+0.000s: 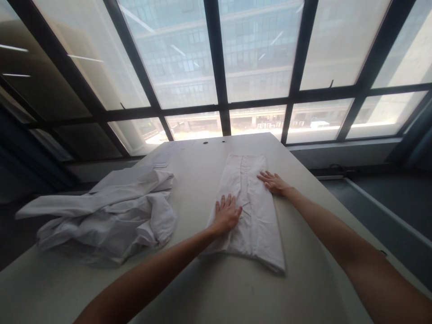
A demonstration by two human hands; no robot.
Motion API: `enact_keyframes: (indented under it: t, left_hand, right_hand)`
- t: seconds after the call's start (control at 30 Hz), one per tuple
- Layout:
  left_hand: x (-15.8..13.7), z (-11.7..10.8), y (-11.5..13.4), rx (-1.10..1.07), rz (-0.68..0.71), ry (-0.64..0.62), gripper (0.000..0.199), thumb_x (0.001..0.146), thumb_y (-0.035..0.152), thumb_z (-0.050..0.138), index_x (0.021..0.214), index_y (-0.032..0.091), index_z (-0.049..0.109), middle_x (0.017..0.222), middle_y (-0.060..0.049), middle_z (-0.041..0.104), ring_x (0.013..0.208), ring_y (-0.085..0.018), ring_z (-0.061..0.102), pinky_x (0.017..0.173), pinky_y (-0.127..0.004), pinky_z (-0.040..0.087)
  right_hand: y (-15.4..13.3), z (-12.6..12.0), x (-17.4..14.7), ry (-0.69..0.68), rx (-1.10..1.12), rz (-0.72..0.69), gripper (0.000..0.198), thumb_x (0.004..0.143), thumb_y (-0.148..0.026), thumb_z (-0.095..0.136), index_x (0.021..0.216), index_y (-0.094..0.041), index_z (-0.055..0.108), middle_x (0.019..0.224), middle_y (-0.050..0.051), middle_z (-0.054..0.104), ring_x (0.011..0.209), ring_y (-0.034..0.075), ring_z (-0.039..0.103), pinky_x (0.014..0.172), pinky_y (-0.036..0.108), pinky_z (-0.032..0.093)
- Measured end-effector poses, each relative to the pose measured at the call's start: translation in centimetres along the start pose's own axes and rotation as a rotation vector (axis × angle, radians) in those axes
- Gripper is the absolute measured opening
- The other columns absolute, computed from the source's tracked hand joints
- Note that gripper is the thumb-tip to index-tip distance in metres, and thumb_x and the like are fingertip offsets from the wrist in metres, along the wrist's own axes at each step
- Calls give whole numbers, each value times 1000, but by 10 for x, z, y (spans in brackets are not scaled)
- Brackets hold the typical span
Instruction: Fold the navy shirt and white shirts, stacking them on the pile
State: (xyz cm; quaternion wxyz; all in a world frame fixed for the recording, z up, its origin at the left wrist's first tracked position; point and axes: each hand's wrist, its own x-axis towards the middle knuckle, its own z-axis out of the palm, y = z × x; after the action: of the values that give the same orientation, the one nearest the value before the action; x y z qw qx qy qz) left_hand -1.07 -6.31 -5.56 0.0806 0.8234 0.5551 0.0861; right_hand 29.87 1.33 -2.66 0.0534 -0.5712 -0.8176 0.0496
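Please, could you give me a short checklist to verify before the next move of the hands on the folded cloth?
1. Left hand on the folded cloth: ok.
2. Right hand at its right edge: ok.
3. Folded cloth lying on the table: ok.
4. Its top smooth: not ok, wrinkled near the middle.
5. Crumpled cloth apart from it: ok.
6. Underside flat: cannot tell, hidden.

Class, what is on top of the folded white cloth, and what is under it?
The left hand rests on the folded white cloth, the right hand at its edge. The cloth lies on a white table; what it covers cannot be seen.
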Motion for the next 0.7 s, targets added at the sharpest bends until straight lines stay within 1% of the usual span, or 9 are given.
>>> enact_keyframes:
  t: [0.07,0.17,0.2,0.27,0.37,0.43,0.5,0.6,0.7]
  left_hand:
    - [-2,-7,-4,6,67,21,69,103,60,25,159,21,31,167,-15,21,155,-39,11,118,-67,16]
    - [7,-30,-22,33,255,-2,60,105,52,28,159,25,33,168,-8,23,156,-30,12,124,-58,12]
    - [12,-38,-28,35,323,-36,57,106,49,29,158,26,34,167,-6,26,156,-27,14,125,-55,11]
    - [21,-48,-38,30,422,-94,55,106,45,30,158,26,34,165,-5,31,155,-24,18,125,-51,11]
    - [24,-49,-42,39,467,-84,56,107,44,30,159,25,32,164,-5,32,155,-22,20,126,-49,11]
    - [15,-45,-39,57,460,-67,57,107,44,30,160,24,30,165,-6,31,155,-22,20,126,-50,11]
    - [-1,-44,-34,60,469,-69,59,107,46,31,161,23,27,166,-7,28,155,-23,18,126,-50,11]
    - [-33,-48,-28,21,546,-108,64,106,51,34,163,24,22,167,-8,22,156,-24,16,127,-49,10]
    - [-61,-57,-25,-29,603,-152,67,105,53,37,163,28,17,167,-6,21,155,-24,16,127,-49,11]
  right_hand:
    - [-12,0,-2,108,-41,66,59,98,-23,33,157,-18,36,167,9,23,154,29,17,122,58,14]
    - [-46,5,-18,285,-57,209,55,99,-20,33,152,-14,45,166,13,26,154,29,18,123,54,12]
    - [-61,9,-26,297,-33,245,54,100,-22,32,151,-14,45,166,14,27,154,30,19,123,54,14]
    - [-91,18,-43,233,33,266,54,102,-29,33,153,-16,44,165,15,28,153,33,21,120,57,20]
    - [-126,29,-64,141,106,133,57,103,-41,34,156,-20,38,166,15,26,154,33,19,120,57,19]
    - [-136,31,-70,113,126,85,60,104,-44,34,158,-19,36,167,15,24,154,32,17,122,56,15]
    - [-138,29,-71,106,135,94,61,104,-45,32,158,-18,35,167,15,23,155,32,16,122,55,14]
    - [-134,26,-70,142,147,118,64,104,-45,29,161,-14,28,166,16,26,154,30,18,123,52,15]
    - [-138,28,-73,187,158,132,67,104,-44,29,162,-11,22,164,17,28,154,28,21,124,50,17]
